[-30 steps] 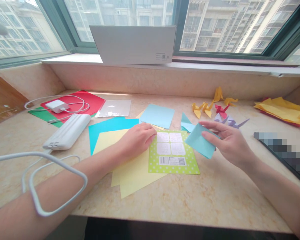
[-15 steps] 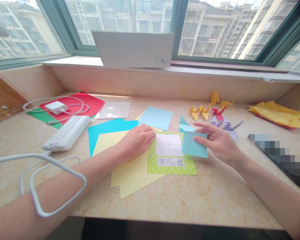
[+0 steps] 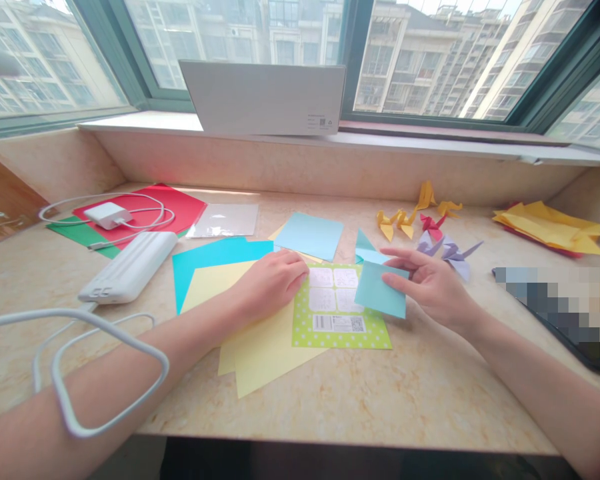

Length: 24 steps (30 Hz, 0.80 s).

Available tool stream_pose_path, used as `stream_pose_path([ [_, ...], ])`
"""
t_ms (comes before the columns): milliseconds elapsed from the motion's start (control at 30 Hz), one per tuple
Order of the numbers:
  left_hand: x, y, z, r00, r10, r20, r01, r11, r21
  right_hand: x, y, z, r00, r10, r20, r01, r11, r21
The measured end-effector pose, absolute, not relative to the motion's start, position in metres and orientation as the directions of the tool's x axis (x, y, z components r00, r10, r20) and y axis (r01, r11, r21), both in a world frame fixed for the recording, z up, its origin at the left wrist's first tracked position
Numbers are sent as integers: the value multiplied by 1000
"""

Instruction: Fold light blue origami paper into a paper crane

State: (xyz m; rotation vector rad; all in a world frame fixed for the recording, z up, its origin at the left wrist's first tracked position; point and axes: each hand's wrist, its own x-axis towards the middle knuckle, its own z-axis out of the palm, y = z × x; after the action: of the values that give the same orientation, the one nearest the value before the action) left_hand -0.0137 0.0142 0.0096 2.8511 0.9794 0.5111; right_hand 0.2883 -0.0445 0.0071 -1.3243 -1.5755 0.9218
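My right hand (image 3: pixel 427 287) pinches a small light blue square of folded paper (image 3: pixel 380 293) between thumb and fingers. The square tilts above the right part of a green polka-dot sheet (image 3: pixel 300 327) with printed panels and a barcode. Just behind it, a light blue folded paper point (image 3: pixel 365 245) stands up; whether the two are joined is hidden. My left hand (image 3: pixel 275 280) rests palm down on pale yellow sheets (image 3: pixel 260 363), its fingertips by the dotted sheet's left edge. Its fingers lie together and bent slightly, with no object visible in them.
Folded yellow birds (image 3: pixel 403 220), a red one (image 3: pixel 433 225) and purple ones (image 3: pixel 455 253) stand beyond my right hand. Crumpled yellow paper (image 3: pixel 547 227) and a phone (image 3: pixel 555 320) lie right. Blue sheets (image 3: pixel 310 235), a power bank (image 3: pixel 130 267) and a looped white cable (image 3: pixel 163 373) are left.
The light blue folded square in my right hand has tilted, its lower edge now slanting down to the right. My left hand stays in place. The whole view has shifted slightly.
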Motion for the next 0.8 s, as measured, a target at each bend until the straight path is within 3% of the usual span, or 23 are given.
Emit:
stream_pose_path([
  [367,-13,12,10,723,622,302,579,-783,227,288,-47,11,-53,983,177,549,177,-817],
  [800,-14,13,7,659,692,293,668,-718,194,285,-49,15,-61,979,193,560,194,-805],
])
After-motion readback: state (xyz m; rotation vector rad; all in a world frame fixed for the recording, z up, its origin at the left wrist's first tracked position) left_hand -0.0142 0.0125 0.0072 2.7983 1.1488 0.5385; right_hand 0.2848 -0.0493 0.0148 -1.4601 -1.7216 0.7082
